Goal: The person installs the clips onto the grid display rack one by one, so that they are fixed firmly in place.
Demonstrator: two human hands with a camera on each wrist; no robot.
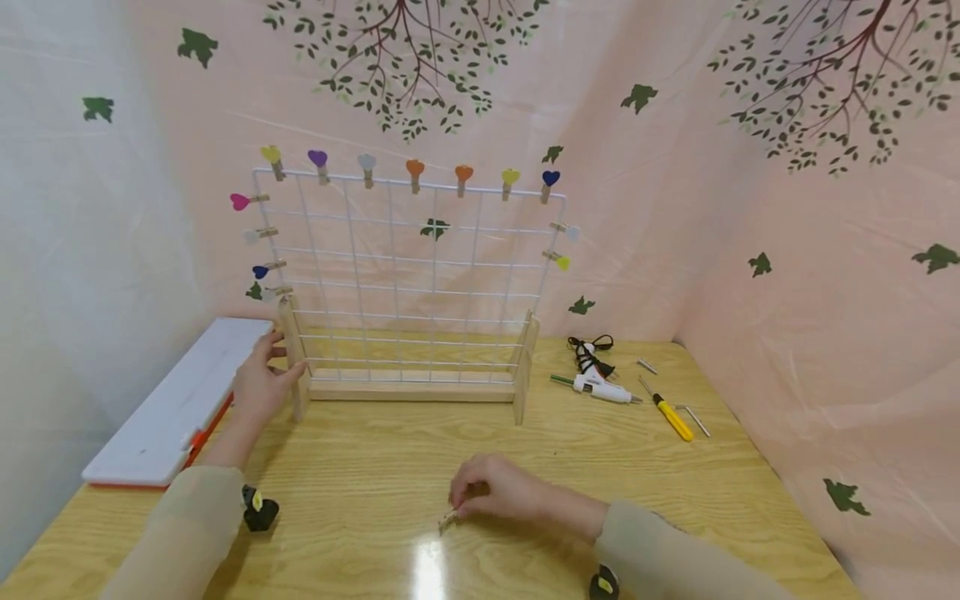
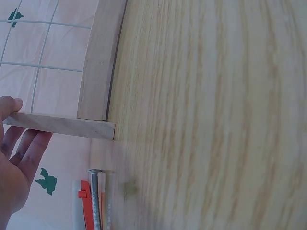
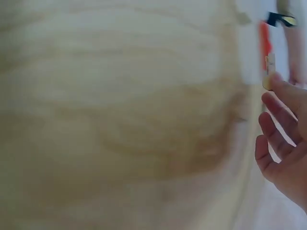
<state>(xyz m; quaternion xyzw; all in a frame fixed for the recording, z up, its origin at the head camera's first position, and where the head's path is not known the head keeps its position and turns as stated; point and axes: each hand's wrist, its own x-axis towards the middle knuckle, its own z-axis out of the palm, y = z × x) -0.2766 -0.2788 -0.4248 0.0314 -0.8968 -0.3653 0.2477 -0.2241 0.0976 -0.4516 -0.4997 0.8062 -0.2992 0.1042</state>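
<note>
A white wire grid stands in a wooden base (image 1: 412,390), with heart-topped clothespins clipped along its top and sides, among them a purple one (image 1: 318,158) and a pink one (image 1: 240,202). My left hand (image 1: 262,379) grips the stand's left wooden upright (image 2: 62,125), thumb on one face and fingers on the other. Low over the front of the table, my right hand (image 1: 502,487) pinches a small wooden clothespin (image 3: 270,62) between thumb and fingertips. Its jaw end points away from the hand; the fingers hide the other end.
A flat white case (image 1: 180,400) with a red edge lies at the left. Right of the stand are a glue gun (image 1: 600,387), a yellow screwdriver (image 1: 672,417), a hex key (image 1: 693,421) and a bolt (image 1: 647,367). Another bolt (image 2: 94,201) shows beside the case's red clasp.
</note>
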